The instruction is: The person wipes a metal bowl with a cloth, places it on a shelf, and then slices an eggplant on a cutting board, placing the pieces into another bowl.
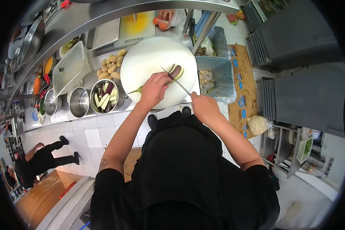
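On a round white cutting board (142, 57) lies a piece of purple eggplant (176, 71) with pale cut flesh showing. My left hand (155, 87) presses its closed fingers on the eggplant from the left. My right hand (205, 106) grips the handle of a knife (180, 85), whose blade slants up and left across the eggplant. A green eggplant stem end (135, 90) sits left of my left hand, partly covered by it. A steel pot (120, 100) left of the board holds eggplant sticks (104, 100), some purple-skinned, some pale.
Potatoes (112, 63) are piled left of the board, near a second steel pot (79, 102) and a white basket (71, 69). Bins with plastic liners (222, 82) stand right. Across the counter, another person's hand (166, 14) is by tomatoes (164, 24). Another person (34, 161) is behind left.
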The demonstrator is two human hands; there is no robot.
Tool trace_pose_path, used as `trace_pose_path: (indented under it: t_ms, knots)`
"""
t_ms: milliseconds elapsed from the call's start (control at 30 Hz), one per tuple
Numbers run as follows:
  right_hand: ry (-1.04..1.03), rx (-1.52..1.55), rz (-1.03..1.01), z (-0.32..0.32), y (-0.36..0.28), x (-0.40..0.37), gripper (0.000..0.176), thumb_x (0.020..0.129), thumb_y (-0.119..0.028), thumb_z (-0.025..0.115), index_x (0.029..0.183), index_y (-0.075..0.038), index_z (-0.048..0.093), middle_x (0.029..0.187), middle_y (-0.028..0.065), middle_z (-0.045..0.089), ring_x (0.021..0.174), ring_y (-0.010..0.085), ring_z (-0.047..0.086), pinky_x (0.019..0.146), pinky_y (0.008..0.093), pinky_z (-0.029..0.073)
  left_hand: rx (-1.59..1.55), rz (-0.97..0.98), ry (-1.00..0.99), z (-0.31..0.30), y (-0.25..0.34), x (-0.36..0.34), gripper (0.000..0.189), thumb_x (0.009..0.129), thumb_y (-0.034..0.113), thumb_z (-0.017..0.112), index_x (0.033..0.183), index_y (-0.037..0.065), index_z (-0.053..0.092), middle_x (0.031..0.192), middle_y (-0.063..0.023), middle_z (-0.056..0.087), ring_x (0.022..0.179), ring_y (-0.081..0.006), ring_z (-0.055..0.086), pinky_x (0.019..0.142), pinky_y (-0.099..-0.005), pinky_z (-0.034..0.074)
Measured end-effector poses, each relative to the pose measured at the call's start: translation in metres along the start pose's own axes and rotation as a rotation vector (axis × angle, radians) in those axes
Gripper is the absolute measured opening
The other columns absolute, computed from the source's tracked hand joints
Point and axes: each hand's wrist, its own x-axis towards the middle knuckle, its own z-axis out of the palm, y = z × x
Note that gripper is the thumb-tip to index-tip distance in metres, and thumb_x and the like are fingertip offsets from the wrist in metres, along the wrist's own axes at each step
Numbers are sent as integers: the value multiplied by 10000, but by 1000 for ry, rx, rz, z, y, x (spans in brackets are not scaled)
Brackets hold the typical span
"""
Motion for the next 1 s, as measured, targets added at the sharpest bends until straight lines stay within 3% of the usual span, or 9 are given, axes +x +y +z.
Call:
trace_pose_path:
  t_ms: [133, 433, 500, 800, 1000]
  knots:
    - [71, 39, 4, 44, 11, 34, 92, 942, -61, 562, 995, 11, 584, 823, 264, 733, 789, 440, 740, 716, 540, 576, -33, -57, -4, -4, 0, -4, 401, 778, -34, 766, 1145, 102, 677, 1262, -48, 655, 1159, -304, 626, 938, -413, 542]
    - [186, 121, -157, 26, 2, 3, 115, 950, -102, 591, 967, 8, 563, 695, 209, 690, 679, 421, 711, 625, 545, 556, 66, -177, -83, -46, -12, -50, 331, 818, -38, 721, 1117, 98, 686, 1280, -55, 636, 1163, -320, 619, 959, -420, 549]
    - [165, 120, -172, 29, -6, -4, 100, 937, -84, 581, 970, 10, 574, 693, 213, 688, 676, 419, 712, 621, 543, 555, 72, -75, -60, -42, -13, -48, 316, 831, -27, 727, 1124, 86, 694, 1250, -76, 663, 1151, -324, 637, 924, -420, 564]
    - [12, 51, -144, 15, -26, -9, 97, 932, -59, 571, 986, 21, 568, 735, 226, 700, 727, 427, 715, 658, 533, 550, 53, -102, 5, -30, -11, -47, 307, 814, -30, 725, 1103, 71, 703, 1209, -78, 682, 1126, -326, 649, 932, -417, 561]
    - [-33, 60, -88, 61, -22, 42, 101, 953, -69, 549, 1019, -2, 583, 823, 253, 721, 842, 436, 735, 726, 553, 556, 21, -157, 10, -33, -7, -49, 335, 798, -54, 713, 1099, 92, 697, 1221, -73, 672, 1138, -325, 640, 928, -422, 562]
